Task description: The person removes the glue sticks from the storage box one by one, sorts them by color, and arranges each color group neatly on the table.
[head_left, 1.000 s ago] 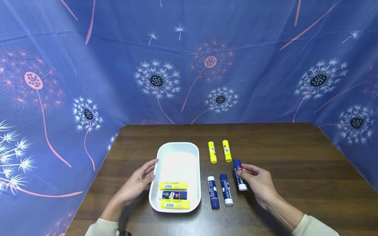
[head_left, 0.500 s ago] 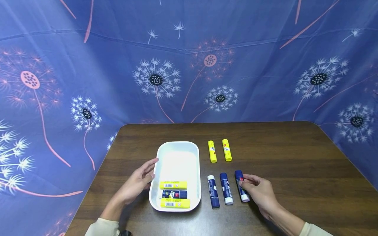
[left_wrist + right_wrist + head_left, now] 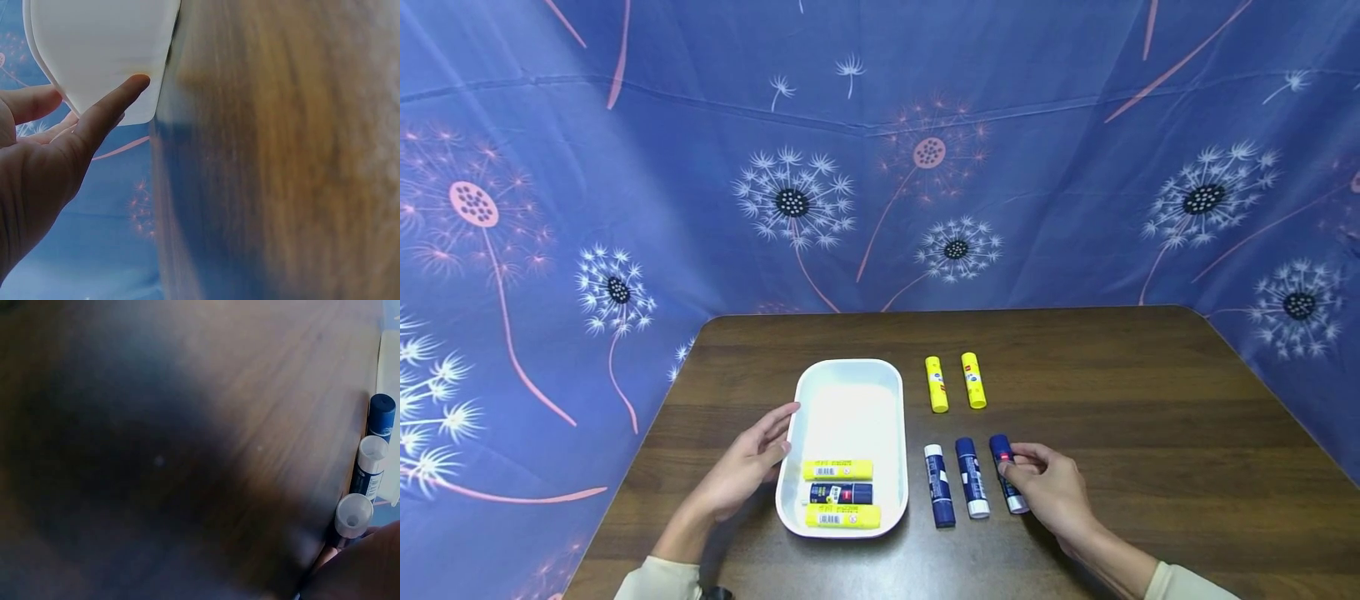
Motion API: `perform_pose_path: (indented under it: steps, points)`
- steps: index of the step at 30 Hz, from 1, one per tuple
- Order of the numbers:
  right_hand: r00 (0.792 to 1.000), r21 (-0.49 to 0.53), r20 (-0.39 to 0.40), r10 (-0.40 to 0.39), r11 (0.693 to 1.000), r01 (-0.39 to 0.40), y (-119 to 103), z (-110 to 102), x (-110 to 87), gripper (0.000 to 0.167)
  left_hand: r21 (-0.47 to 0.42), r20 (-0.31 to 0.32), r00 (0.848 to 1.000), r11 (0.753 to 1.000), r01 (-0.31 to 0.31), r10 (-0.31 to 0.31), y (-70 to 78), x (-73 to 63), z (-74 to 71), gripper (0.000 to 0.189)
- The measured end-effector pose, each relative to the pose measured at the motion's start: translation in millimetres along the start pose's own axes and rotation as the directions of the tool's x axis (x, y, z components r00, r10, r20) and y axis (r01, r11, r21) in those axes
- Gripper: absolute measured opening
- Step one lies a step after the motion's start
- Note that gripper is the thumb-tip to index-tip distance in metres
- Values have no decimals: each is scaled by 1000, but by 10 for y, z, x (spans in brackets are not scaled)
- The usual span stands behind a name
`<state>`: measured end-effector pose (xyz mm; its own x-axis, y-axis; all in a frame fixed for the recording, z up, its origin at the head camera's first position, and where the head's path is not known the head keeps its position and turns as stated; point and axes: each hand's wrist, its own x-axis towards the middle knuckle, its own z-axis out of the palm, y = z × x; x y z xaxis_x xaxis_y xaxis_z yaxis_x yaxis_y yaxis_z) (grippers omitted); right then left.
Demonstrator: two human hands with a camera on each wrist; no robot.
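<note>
On the table's right half, my right hand (image 3: 1054,492) pinches a dark blue glue stick (image 3: 1002,448) between thumb and fingers. The stick lies at the right end of a row, its white end towards me. Beside it lie a second blue glue stick (image 3: 972,477) and a third blue glue stick (image 3: 939,485), whose white end points away. My left hand (image 3: 741,467) touches the left wall of a white tray (image 3: 904,433) with fairly straight fingers; in the left wrist view one finger (image 3: 115,103) lies along the tray's side.
Inside the tray's near end lie a yellow glue stick (image 3: 838,470), a blue glue stick (image 3: 841,493) and another yellow glue stick (image 3: 842,517). Two more stand apart behind the blue row, a yellow tube (image 3: 936,384) and its twin (image 3: 973,380). A blue flowered cloth (image 3: 880,167) hangs behind the table.
My right hand has brought its blue glue stick towards me and down into line with the other two blue ones. The left hand stays at the tray.
</note>
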<state>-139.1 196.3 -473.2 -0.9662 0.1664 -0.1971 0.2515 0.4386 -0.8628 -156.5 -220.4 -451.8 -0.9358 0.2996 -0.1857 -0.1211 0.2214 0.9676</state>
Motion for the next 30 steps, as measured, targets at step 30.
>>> perform_pose_path:
  steps: [30]
  points:
    - [1000,-12,-20,6,1000,-6,-13,-11,-1,43,-26,-4,1000,1000,-4,4,11,-11,12,56]
